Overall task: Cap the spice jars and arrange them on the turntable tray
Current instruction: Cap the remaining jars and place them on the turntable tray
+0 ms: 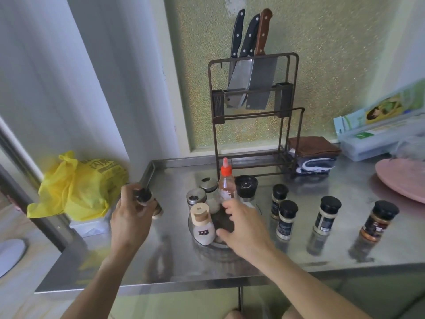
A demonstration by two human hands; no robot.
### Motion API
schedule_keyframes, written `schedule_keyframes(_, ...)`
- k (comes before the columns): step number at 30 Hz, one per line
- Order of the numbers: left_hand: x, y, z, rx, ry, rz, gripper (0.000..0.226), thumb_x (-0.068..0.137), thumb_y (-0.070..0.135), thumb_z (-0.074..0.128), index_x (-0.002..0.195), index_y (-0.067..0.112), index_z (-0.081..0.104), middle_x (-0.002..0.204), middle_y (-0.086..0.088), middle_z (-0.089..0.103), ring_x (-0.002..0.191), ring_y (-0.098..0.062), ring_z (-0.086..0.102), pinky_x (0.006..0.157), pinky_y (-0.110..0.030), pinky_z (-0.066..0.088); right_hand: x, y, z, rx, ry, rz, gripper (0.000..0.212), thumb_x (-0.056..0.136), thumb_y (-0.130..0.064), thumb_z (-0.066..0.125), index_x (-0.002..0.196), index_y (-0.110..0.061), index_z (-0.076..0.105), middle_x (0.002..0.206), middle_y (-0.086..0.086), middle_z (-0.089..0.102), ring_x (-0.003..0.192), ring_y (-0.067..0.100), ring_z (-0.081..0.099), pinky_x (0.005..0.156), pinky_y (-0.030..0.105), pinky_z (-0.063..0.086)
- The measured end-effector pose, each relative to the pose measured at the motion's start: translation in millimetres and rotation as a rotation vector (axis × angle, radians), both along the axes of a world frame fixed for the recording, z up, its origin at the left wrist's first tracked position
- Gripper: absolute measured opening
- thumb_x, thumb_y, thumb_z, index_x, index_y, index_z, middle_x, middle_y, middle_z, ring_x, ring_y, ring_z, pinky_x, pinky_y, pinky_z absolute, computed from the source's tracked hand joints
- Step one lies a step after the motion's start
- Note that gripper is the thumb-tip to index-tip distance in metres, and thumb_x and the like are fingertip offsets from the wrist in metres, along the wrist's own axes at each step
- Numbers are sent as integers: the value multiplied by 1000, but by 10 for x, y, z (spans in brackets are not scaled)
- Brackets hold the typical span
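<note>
The round turntable tray (202,244) sits mid-counter and carries a white bottle with a wooden cap (202,224), two steel-lidded shakers (195,197), an orange-capped bottle (226,183) and a black grinder (246,187). My right hand (241,223) hovers over the tray's middle with fingers spread and nothing in it. My left hand (132,215), left of the tray, grips a black-capped spice jar (144,196). Several black-capped spice jars stand on the counter to the right: two close together (286,218), one further right (326,215) and a reddish one (379,221).
A metal rack (255,104) with knives and cleavers stands behind the tray. A yellow plastic bag (80,187) lies at the left edge. Folded cloths (312,155), a wrap box (379,132) and a pink plate (402,178) occupy the back right. The steel counter's front edge (161,284) is near.
</note>
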State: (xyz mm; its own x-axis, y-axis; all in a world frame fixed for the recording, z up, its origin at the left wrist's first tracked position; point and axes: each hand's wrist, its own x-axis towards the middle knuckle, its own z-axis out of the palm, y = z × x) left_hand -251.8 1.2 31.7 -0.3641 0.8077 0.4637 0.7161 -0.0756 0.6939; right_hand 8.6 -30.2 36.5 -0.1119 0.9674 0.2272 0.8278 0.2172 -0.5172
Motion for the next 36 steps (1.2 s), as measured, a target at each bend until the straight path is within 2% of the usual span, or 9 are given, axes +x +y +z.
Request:
schedule_keyframes(4, 390, -146, 514, 159, 60, -245, 54, 82, 20, 82, 122, 32, 48, 107, 4, 70, 86, -19, 75, 78, -42, 62, 504, -33, 236, 156, -192, -126, 35, 87, -36, 76, 118, -27, 64, 116, -9, 67, 104, 14, 65, 79, 26, 50)
schedule_keyframes(8, 813, -202, 850, 106, 189, -470, 55, 83, 27, 82, 127, 35, 48, 110, 7, 69, 86, -10, 73, 78, -24, 59, 867, 37, 400, 157, -316, -253, 36, 86, -43, 75, 115, -25, 65, 111, -3, 63, 105, 20, 62, 75, 33, 55)
schedule_keyframes(12, 1120, -174, 807, -17, 394, -643, 50, 81, 32, 79, 120, 34, 48, 96, 8, 69, 81, -17, 65, 74, -33, 53, 1001, 15, 380, 44, -417, -292, 42, 85, -47, 75, 118, -24, 62, 109, 1, 61, 101, 24, 63, 74, 36, 57)
schedule_keyframes(16, 1268, -128, 590, -159, 633, -652, 53, 80, 33, 72, 125, 34, 43, 96, 3, 67, 83, -27, 61, 70, -35, 45, 1028, -45, 315, 1, -387, -255, 42, 90, -34, 74, 128, -24, 59, 115, 2, 66, 100, 23, 69, 79, 32, 57)
schedule_keyframes(19, 1274, -133, 496, -234, 742, -622, 60, 83, 30, 71, 134, 31, 39, 89, 7, 59, 78, -24, 52, 67, -31, 34, 1032, -111, 390, 36, -322, -226, 40, 88, -33, 76, 125, -26, 60, 115, 0, 67, 102, 22, 68, 80, 32, 53)
schedule_keyframes(22, 1257, -125, 432, -215, 854, -567, 67, 81, 28, 70, 138, 28, 34, 88, 4, 64, 77, -27, 50, 70, -34, 37, 891, -177, 531, 115, -206, -143, 39, 85, -35, 80, 119, -26, 62, 111, -5, 69, 97, 17, 68, 84, 32, 55)
schedule_keyframes(27, 1218, -36, 399, -234, 1016, -533, 48, 74, 41, 65, 117, 27, 48, 82, 5, 66, 83, -26, 59, 92, -40, 45, 509, -132, 455, 105, -106, 7, 43, 86, -32, 79, 125, -24, 62, 123, -5, 68, 111, 14, 65, 98, 32, 53)
schedule_keyframes(32, 1191, -29, 502, -325, 1059, -581, 36, 75, 46, 65, 103, 25, 57, 86, 4, 66, 91, -25, 59, 102, -34, 38, 309, -96, 255, 63, -102, 82, 43, 89, -28, 76, 129, -25, 60, 122, -4, 66, 107, 17, 65, 92, 29, 52)
schedule_keyframes(36, 1223, -66, 558, -363, 1073, -614, 29, 77, 45, 66, 91, 29, 45, 81, 8, 53, 92, -24, 54, 104, -32, 34, 279, -114, 236, 87, -89, 98, 42, 90, -28, 75, 130, -25, 59, 119, -4, 65, 103, 16, 65, 90, 26, 49)
